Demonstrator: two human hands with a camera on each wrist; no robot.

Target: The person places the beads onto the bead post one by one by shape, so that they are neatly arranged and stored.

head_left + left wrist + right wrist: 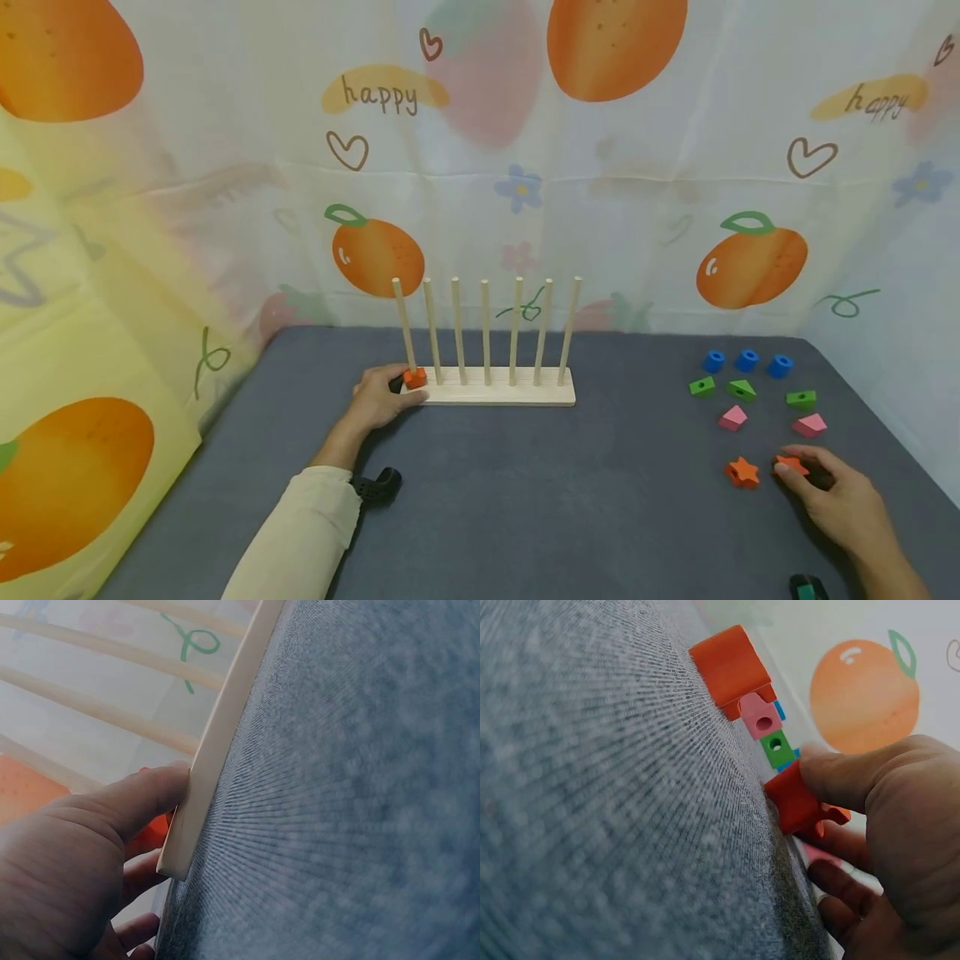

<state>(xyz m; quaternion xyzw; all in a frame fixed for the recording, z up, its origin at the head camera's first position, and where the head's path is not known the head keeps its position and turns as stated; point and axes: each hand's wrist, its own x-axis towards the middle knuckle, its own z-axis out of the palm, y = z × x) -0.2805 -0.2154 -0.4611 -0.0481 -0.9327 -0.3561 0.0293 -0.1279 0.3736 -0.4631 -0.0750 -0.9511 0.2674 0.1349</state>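
A wooden peg stand (495, 398) with several upright rods stands toward the back of the table. My left hand (380, 397) grips its left end, the thumb on the front edge in the left wrist view and the fingers partly hidden behind. An orange star bead (415, 378) sits low on the leftmost rod, beside that hand. At the right, my right hand (843, 496) pinches another orange star bead (799, 801) between thumb and fingers, at or close to the table surface. A further orange star bead (742, 472) lies just left of it.
Behind the right hand lie two pink beads (810, 426), three green beads (801, 399) and three blue beads (747, 360). A patterned cloth (630, 200) hangs along the back of the grey table (570, 508). A dark object (807, 587) shows at the bottom edge.
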